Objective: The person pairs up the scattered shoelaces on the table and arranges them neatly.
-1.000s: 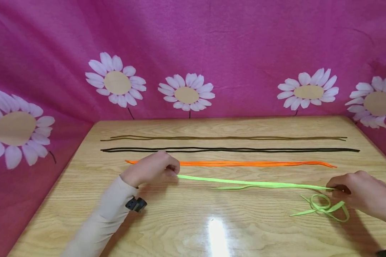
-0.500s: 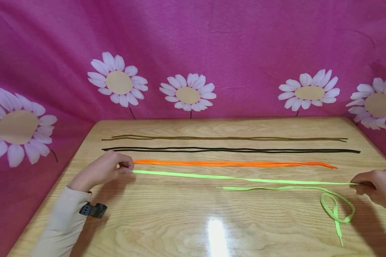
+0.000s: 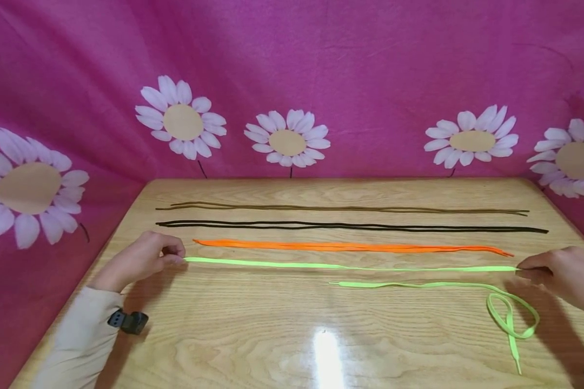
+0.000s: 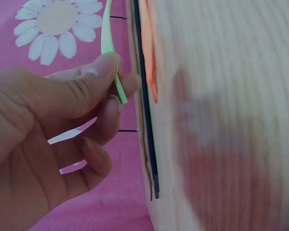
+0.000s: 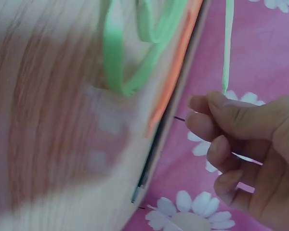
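A flat neon-green shoelace (image 3: 272,264) runs nearly straight between my two hands, held above the table. My left hand (image 3: 143,259) pinches its left end between thumb and forefinger; in the left wrist view a short green tip (image 4: 121,91) pokes out below the thumb. At the right, my right hand (image 3: 562,273) pinches the other end, its tip hidden by the fingers in the right wrist view. Nearer me, a second green shoelace (image 3: 418,286) lies on the wooden table (image 3: 224,335), its right part curled into a loop close to my right hand.
Beyond the green lace, orange shoelaces (image 3: 331,246), black shoelaces (image 3: 394,227) and thin brown shoelaces (image 3: 321,208) lie in straight, roughly parallel rows. A pink cloth (image 3: 370,70) printed with daisies hangs behind the table and along its sides.
My left hand has moved left, drawing the held lace out to full length. My right hand went right, then slightly back left. The second lace has come apart from it and lies looped on the table.
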The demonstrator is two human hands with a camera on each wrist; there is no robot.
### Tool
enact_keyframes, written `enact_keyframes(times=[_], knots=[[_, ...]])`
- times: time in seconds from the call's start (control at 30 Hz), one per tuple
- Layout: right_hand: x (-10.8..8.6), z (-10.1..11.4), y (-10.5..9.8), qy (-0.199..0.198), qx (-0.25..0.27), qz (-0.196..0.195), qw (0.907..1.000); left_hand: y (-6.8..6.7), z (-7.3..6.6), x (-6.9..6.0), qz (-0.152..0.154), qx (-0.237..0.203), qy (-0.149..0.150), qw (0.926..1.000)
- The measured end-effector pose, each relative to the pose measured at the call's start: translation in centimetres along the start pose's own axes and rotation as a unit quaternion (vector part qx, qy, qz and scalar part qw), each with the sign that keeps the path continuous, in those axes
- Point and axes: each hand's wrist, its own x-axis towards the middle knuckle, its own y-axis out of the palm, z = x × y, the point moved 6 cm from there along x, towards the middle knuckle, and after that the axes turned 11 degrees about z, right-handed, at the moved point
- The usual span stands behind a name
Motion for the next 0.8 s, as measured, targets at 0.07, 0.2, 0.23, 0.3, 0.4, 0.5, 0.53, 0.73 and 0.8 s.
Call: enact_keyframes(times=[0.07, 0.2, 0.23, 0.3, 0.4, 0.5, 0.53, 0.73, 0.8], knots=[[0.5, -0.2, 0.5, -0.003, 0.01, 0.022, 0.9997, 0.2, 0.0, 0.2, 0.004, -0.001, -0.002, 1.0], [1.1, -0.6, 1.6, 0.014, 0.02, 0.081, 0.9964, 0.5, 0.0, 0.7, 0.008, -0.011, 0.002, 0.9999], [1.1, -0.8, 1.9, 0.025, 0.02, 0.099, 0.9946, 0.6, 0.0, 0.9, 0.008, -0.011, 0.003, 0.9999], [1.2, -1.1, 2.3, 0.039, 0.015, 0.12, 0.9918, 0.7, 0.1, 1.1, 0.008, -0.015, 0.004, 0.9998], [1.2, -1.4, 2.6, 0.053, 0.003, 0.137, 0.9891, 0.9, 0.2, 1.6, 0.009, -0.014, 0.0, 0.9999], [1.2, -1.5, 2.6, 0.058, -0.001, 0.141, 0.9883, 1.1, 0.3, 1.8, 0.012, -0.014, -0.005, 0.9998], [1.3, -1.5, 2.6, 0.058, -0.001, 0.141, 0.9883, 1.1, 0.3, 1.9, 0.013, -0.013, -0.003, 0.9998], [1.7, -1.1, 2.5, 0.077, -0.009, 0.174, 0.9818, 1.5, 0.1, 2.3, 0.027, -0.012, 0.004, 0.9995], [1.8, -1.1, 2.5, 0.085, -0.019, 0.188, 0.9784, 1.5, 0.0, 2.5, 0.031, -0.011, 0.002, 0.9994]])
